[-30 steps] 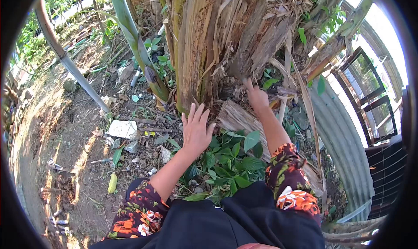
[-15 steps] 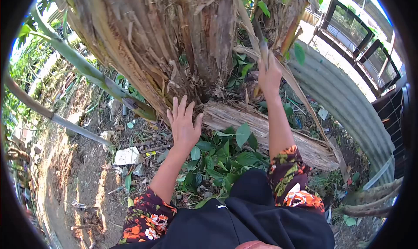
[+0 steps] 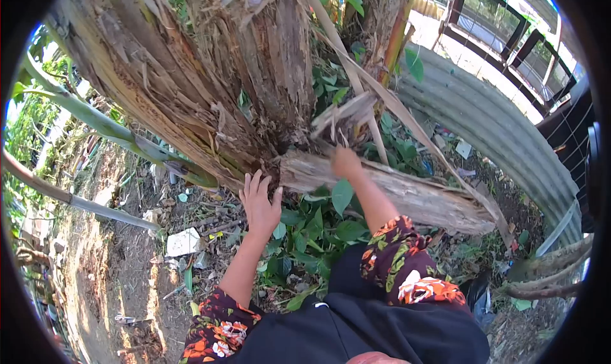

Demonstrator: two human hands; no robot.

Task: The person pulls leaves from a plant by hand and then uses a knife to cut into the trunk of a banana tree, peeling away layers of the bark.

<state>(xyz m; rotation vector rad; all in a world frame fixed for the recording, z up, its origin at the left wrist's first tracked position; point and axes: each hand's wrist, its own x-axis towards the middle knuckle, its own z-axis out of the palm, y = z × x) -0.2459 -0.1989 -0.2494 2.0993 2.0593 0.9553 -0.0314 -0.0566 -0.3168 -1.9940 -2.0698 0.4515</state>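
My left hand has its fingers spread, the tips against the foot of a large banana stem wrapped in dry, shredded brown sheaths. My right hand, blurred by motion, is closed just above a fallen piece of banana stem. A folded, dry piece of banana sheath rises from the right fist, which seems to grip its lower end; the fingers are smeared. Behind it, a long dry strip slants down to the right across the fallen stem.
Green leafy plants grow between my arms. A green stalk leans at the left, near a white block on the soil. Curved corrugated sheet metal borders the right side, with dark-framed panels beyond. Branches lie lower right.
My right hand has moved down and left from beside the upright dry stalk, and the folded sheath piece now stands out above it. The left hand stays at the stem's foot. The view has shifted slightly.
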